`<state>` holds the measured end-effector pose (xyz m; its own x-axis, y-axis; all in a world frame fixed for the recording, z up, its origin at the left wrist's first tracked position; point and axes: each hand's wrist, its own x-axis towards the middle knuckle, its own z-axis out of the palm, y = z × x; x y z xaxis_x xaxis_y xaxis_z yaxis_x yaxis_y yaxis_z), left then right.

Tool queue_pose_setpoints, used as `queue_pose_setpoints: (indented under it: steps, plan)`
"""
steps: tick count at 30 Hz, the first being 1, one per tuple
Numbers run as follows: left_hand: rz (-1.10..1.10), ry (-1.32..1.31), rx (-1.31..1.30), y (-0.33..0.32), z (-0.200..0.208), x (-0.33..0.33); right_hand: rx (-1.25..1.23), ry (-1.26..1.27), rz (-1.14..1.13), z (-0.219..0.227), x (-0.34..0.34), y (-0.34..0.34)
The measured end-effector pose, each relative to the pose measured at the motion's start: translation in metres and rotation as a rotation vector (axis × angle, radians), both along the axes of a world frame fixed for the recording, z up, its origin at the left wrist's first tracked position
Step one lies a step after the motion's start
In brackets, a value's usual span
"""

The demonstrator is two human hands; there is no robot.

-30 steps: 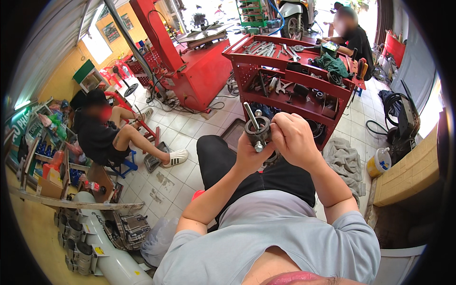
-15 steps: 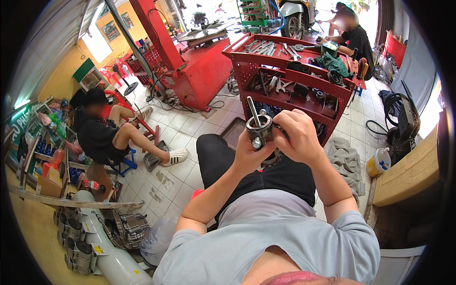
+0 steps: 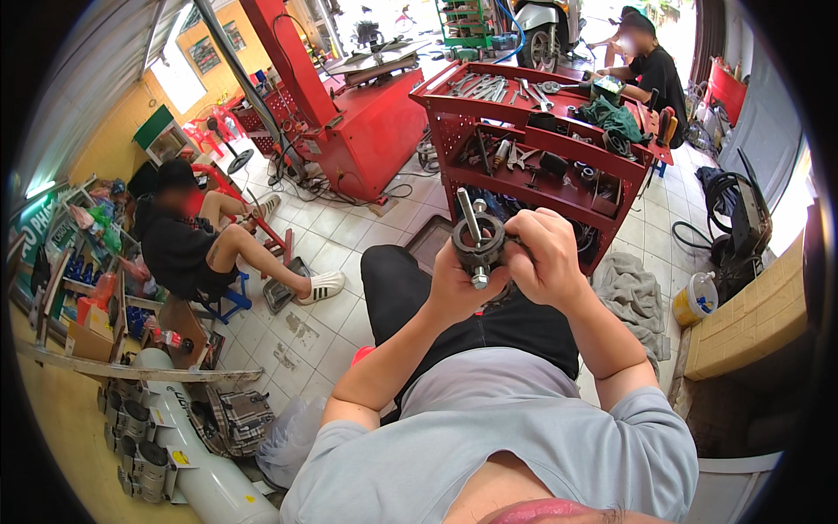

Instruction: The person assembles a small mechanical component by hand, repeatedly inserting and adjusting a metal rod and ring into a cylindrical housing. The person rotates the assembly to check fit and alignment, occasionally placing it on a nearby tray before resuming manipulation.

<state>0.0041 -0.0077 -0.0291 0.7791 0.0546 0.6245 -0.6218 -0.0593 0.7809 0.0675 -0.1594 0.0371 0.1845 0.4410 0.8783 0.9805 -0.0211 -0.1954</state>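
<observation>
A dark metal ring-shaped part [image 3: 479, 248] is held up in front of my lap, its round opening facing upward. Through the ring stands a silver bolt [image 3: 470, 216], and a hex bolt head [image 3: 479, 281] juts from its near side. My left hand [image 3: 454, 284] is closed around the part's left side, with the thumb along its lower edge. On the right side, my right hand [image 3: 546, 258] has its fingers curled and pinched against the same part. The underside of the part is mostly hidden by my hands.
Ahead stands a red tool cart [image 3: 532, 118] with wrenches [image 3: 484, 87] and a green cloth [image 3: 608, 118]. One person [image 3: 179, 227] sits at left, another [image 3: 655, 70] works at far right. A grey cloth [image 3: 633, 297] and yellow-white bucket [image 3: 696, 299] are on the floor at right.
The metal part has turned a little in my hands: its opening now shows rounder, and the bolt head has shifted lower and slightly right. Both hands keep their hold.
</observation>
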Motion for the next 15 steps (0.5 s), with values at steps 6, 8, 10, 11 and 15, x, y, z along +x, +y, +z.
queue_pose_setpoints:
  steps: [6,8,10,11,15]
  plan:
    - [-0.053,0.043,-0.101,-0.0068,0.0013,-0.0019,0.017,-0.053,-0.027,0.0003,0.0015,-0.0003]
    - [-0.064,0.049,-0.121,-0.0078,0.003,-0.0032,0.019,-0.036,-0.041,-0.0011,0.0,0.001]
    - [-0.083,0.04,-0.134,-0.0073,0.0053,-0.0044,0.021,-0.008,-0.037,-0.0031,-0.0004,0.0024]
    - [-0.08,0.033,-0.14,-0.0075,0.006,-0.0052,0.022,0.005,-0.034,-0.0035,-0.0008,0.0031]
    - [-0.078,0.027,-0.141,-0.0075,0.0097,-0.0053,0.018,0.069,-0.018,-0.0002,-0.003,0.0022]
